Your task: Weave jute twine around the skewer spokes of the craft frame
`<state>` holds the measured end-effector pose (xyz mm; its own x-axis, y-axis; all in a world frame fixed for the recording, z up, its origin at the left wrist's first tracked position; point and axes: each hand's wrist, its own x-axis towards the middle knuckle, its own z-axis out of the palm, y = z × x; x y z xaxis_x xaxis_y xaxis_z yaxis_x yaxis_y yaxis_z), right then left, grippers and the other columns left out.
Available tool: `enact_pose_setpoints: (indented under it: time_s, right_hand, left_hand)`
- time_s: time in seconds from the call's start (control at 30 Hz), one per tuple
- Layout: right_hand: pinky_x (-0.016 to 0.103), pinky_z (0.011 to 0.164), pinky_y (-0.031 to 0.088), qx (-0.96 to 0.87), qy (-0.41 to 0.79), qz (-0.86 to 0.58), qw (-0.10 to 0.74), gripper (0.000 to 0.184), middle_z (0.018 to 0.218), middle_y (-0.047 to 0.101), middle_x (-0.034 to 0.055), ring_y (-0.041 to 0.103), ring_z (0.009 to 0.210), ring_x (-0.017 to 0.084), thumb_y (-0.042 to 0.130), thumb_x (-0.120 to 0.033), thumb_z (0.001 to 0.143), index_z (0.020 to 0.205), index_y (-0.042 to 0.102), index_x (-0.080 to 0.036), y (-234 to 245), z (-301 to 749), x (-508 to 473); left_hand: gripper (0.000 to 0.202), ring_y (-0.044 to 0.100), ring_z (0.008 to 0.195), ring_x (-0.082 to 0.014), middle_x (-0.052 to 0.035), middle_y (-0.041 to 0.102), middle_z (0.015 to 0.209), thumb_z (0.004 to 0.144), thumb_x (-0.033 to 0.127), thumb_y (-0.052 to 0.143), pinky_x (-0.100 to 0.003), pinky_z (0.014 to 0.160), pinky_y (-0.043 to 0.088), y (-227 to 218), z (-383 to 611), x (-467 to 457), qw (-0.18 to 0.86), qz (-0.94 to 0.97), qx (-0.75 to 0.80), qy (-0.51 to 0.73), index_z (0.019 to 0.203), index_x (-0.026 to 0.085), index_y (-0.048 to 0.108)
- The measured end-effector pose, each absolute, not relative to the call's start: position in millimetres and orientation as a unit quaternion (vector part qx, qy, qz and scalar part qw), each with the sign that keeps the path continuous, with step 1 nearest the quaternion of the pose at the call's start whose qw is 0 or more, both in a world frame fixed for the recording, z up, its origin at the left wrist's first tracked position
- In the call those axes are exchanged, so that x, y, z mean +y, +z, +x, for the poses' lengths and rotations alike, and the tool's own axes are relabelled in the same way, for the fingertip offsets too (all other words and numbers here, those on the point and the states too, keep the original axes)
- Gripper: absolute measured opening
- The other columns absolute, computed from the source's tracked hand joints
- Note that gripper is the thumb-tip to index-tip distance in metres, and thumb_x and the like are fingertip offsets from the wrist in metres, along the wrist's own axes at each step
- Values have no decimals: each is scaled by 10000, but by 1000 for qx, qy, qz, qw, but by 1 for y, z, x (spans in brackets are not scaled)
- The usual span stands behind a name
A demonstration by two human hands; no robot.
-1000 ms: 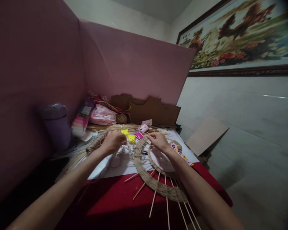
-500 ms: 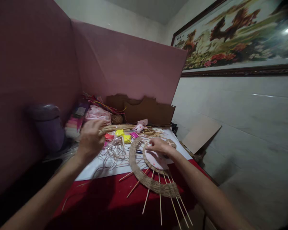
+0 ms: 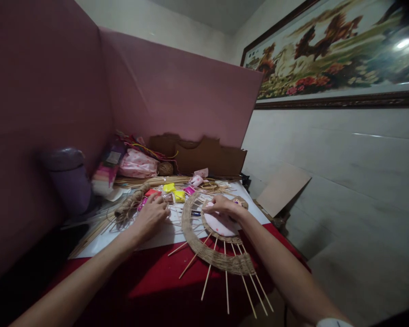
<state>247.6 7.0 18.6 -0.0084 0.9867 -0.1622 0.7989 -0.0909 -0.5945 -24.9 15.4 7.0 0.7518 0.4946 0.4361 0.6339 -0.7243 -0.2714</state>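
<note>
A round woven piece of jute cord (image 3: 213,254), with thin wooden sticks (image 3: 226,293) fanning out toward me, lies on the red table (image 3: 157,277). My right hand (image 3: 223,206) rests on its far inner edge, above the pink centre disc (image 3: 220,225), with the fingers curled onto the weave. My left hand (image 3: 152,215) is down on the white sheet (image 3: 163,234), fingers closed over loose jute cord (image 3: 177,215). A roll of jute cord (image 3: 131,204) lies just left of that hand.
Small yellow, pink and red packets (image 3: 172,191) and a bundle of sticks (image 3: 153,180) lie behind the hands. A purple container (image 3: 68,179), a pink bag (image 3: 138,164), a twine ball (image 3: 165,169) and brown cardboard (image 3: 204,156) stand at the back by the pink partition (image 3: 177,91).
My left hand lifted away to the left, then came back down onto the loose cord by the weave. My right hand stayed on the woven piece.
</note>
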Motion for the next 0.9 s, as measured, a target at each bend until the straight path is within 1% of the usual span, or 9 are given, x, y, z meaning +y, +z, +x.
enact_pose_setpoints:
  time_s: [0.13,0.3,0.37,0.47,0.57,0.6,0.73,0.8,0.9]
  right_hand:
    - [216,402,235,-650,347,-641,215,341,505,433,-52,356,425,69,605,-481,684,627,459,-179,27,252,-3]
    - [192,393,271,-576,536,-521,332,323,521,475,-61,394,407,57,687,-408,640,661,469,-171,34,258,-13]
    - [193,424,333,-537,566,-492,385,338,570,535,-45,461,443,71,720,-400,618,711,492,-167,37,258,-15]
    - [188,437,354,-515,588,-445,437,348,588,548,-40,487,468,75,732,-406,622,733,507,-165,43,253,-17]
    - [180,411,317,-520,597,-419,445,345,564,509,-51,447,444,65,735,-409,625,709,501,-170,49,241,-16]
    - [180,409,309,-526,597,-413,443,347,566,499,-51,433,442,63,737,-411,622,706,501,-170,51,235,-16]
    - [185,426,290,-551,602,-377,439,357,587,464,-47,389,462,64,735,-432,619,704,503,-174,55,207,-16]
    - [187,429,274,-557,602,-363,442,371,582,447,-48,368,463,63,737,-444,610,690,495,-174,56,194,-16]
    - [185,435,273,-554,606,-353,449,391,573,451,-52,368,459,61,746,-444,597,689,479,-173,52,179,-10]
  left_hand:
    - [228,549,873,-262,-101,660,791,690,51,492,-458,923,308,12,-47,22,197,-899,-346,-184,745,186,667]
    - [236,554,864,-272,-100,668,793,694,82,477,-445,861,326,21,-72,31,155,-878,-399,-215,739,207,672]
    - [183,556,827,-266,-85,666,756,673,124,507,-426,824,343,22,-82,36,88,-858,-434,-260,668,217,664]
    - [88,567,710,-235,-45,638,641,596,177,554,-343,692,399,26,-92,43,-88,-784,-493,-367,571,204,634]
    - [137,553,563,-181,-11,626,605,598,237,557,-274,537,402,41,-96,42,-175,-707,-514,-454,686,179,644]
    - [173,555,561,-171,-13,641,641,583,234,592,-265,528,404,49,-95,40,-228,-651,-492,-531,733,169,649]
    - [132,608,729,-156,-15,672,767,587,225,704,-248,674,453,80,-82,29,-350,-529,-322,-703,680,170,628]
    - [156,618,725,-161,-27,669,738,585,213,732,-274,711,466,87,-72,25,-437,-522,-264,-683,678,150,623]
    - [208,624,801,-177,-68,675,860,617,199,723,-301,763,468,84,-59,21,-544,-539,-205,-609,793,129,639]
